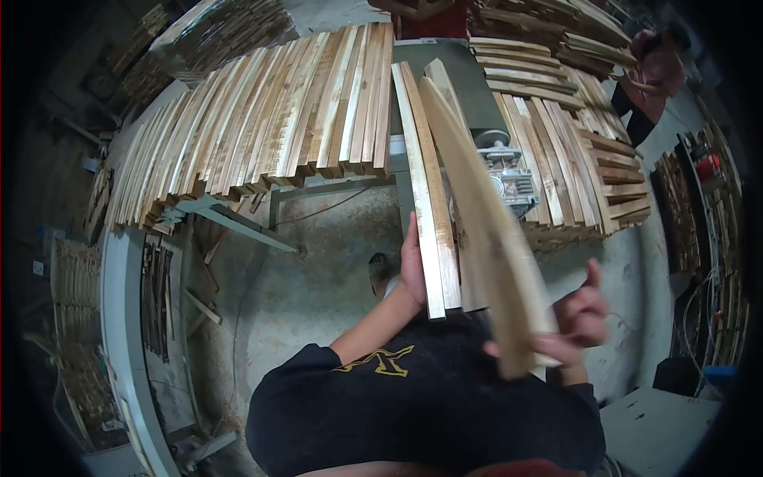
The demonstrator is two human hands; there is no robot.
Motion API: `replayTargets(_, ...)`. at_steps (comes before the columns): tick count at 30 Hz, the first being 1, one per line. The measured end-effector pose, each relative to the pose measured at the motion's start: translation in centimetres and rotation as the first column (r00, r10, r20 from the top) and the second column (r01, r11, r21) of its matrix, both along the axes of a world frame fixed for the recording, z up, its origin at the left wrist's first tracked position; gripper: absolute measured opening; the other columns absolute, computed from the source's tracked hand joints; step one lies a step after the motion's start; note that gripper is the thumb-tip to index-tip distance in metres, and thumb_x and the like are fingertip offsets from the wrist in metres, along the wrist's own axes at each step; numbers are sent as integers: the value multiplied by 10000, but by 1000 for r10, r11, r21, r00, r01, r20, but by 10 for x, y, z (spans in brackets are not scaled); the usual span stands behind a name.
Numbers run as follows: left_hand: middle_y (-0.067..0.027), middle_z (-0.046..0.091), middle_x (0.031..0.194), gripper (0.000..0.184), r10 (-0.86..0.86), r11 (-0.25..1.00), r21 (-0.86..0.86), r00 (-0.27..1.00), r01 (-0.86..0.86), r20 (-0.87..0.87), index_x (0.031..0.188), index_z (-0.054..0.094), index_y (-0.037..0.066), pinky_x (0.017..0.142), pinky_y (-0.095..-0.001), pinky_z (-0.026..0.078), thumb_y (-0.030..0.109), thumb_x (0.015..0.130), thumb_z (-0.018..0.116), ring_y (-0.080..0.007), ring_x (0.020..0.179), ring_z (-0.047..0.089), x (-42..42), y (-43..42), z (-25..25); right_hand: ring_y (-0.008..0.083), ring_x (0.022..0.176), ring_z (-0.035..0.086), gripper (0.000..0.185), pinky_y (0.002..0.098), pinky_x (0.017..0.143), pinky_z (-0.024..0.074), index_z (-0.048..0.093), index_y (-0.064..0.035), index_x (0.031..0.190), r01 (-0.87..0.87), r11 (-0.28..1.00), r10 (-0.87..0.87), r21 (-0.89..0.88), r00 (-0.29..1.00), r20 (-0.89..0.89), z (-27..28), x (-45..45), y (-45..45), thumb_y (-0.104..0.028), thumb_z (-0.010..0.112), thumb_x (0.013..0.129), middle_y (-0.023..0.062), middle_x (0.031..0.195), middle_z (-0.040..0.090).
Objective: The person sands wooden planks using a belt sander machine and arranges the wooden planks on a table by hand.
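My left hand (412,266) grips the near part of several long wooden strips (429,238) from their left side; its fingers are mostly hidden beneath them. The strips point away from me, their far ends over the dark conveyor-like surface (457,75). My right hand (579,318) holds the near end of another wooden strip (497,238), with one digit sticking up. That strip is blurred by motion and slants across the right side of the bundle, covering part of it.
A wide row of wooden strips (278,111) lies on a metal-framed table to the left. More stacked strips (548,159) stand to the right, beside a metal machine part (510,183). One person (656,71) is at the far right, another (429,12) at the far end.
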State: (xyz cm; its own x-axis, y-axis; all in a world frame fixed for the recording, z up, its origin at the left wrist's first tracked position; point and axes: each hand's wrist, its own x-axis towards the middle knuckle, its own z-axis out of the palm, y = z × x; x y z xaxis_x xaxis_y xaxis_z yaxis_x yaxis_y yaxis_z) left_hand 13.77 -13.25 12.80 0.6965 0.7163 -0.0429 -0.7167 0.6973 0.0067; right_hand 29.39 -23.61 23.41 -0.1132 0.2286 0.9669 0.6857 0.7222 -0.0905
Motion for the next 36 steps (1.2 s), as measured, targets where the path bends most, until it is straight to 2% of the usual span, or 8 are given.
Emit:
replayTargets(5, -264, 479, 1435, 1045, -147, 986, -38, 945, 165, 292, 1517, 338, 25, 1081, -565, 420, 827, 851, 422, -431, 1303, 497, 11, -14, -8, 327, 1234, 583, 1029, 559, 1092, 403, 387, -72, 1441, -323, 889, 314, -324, 946, -81, -15, 32, 51, -410, 940, 641, 201, 1323, 590)
replayTargets(9, -262, 490, 1400, 1111, -154, 979, 139, 988, 148, 34, 1522, 330, 44, 1029, -556, 467, 874, 794, 452, -404, 1245, 539, 13, -11, -74, 320, 1125, 608, 747, 468, 1007, 477, 526, 17, 1298, -60, 546, -197, -836, 960, -198, 105, 46, -22, -547, 728, 852, 185, 1238, 605)
replayTargets(16, -200, 580, 1263, 1114, -142, 982, 59, 902, 181, -408, 1482, 399, 63, 965, -487, 526, 860, 726, 585, -338, 1115, 616, -2, -16, -143, 220, 963, 612, 614, 345, 820, 512, 499, 9, 1308, -293, 728, -266, -619, 712, -650, 80, 197, 88, -470, 622, 944, 135, 1112, 612)
replayTargets(20, -171, 583, 1246, 1206, -286, 944, 150, 955, 295, -77, 1563, 245, 52, 1015, -463, 494, 843, 729, 609, -330, 1142, 595, 4, -13, -153, 163, 871, 615, 540, 274, 713, 531, 484, 5, 1313, -608, 722, -109, -331, 373, -922, 18, 226, 223, -426, 561, 996, 106, 1041, 617)
replayTargets(24, -249, 505, 1398, 1173, -271, 958, 93, 962, 273, -38, 1555, 245, 16, 1096, -488, 441, 789, 764, 636, -383, 1314, 506, 6, -16, -124, 106, 778, 617, 469, 204, 606, 551, 468, 0, 1319, -996, 70, 370, 54, -24, -929, -48, 188, 298, -382, 500, 1048, 78, 969, 621)
replayTargets(25, -249, 505, 1398, 1173, -265, 960, 81, 963, 268, -40, 1555, 245, 16, 1096, -488, 441, 789, 764, 636, -383, 1314, 506, 5, -18, -126, 117, 809, 632, 564, 221, 601, 554, 516, -2, 1286, -785, 530, -51, -321, 348, -936, -30, 133, 277, -506, 419, 1051, 66, 968, 629)
replayTargets(30, -268, 333, 1551, 1173, -249, 964, 48, 953, 260, -170, 1571, 230, 60, 1154, -551, 353, 807, 753, 618, -447, 1410, 376, -3, -17, -148, 295, 1137, 604, 520, 423, 1028, 464, 444, 23, 1420, -332, 244, -261, -911, 883, -391, -80, 5, 176, -337, 420, 1045, 197, 1239, 618)
replayTargets(36, -205, 437, 1516, 986, -275, 961, 0, 953, 277, -124, 1535, 342, 59, 1141, -537, 366, 720, 847, 591, -367, 1377, 457, -1, -17, -143, 365, 1195, 614, 490, 405, 1028, 446, 444, 16, 1418, -244, 396, -297, -885, 878, -375, -149, 12, 165, -296, 471, 1041, 264, 1270, 625)
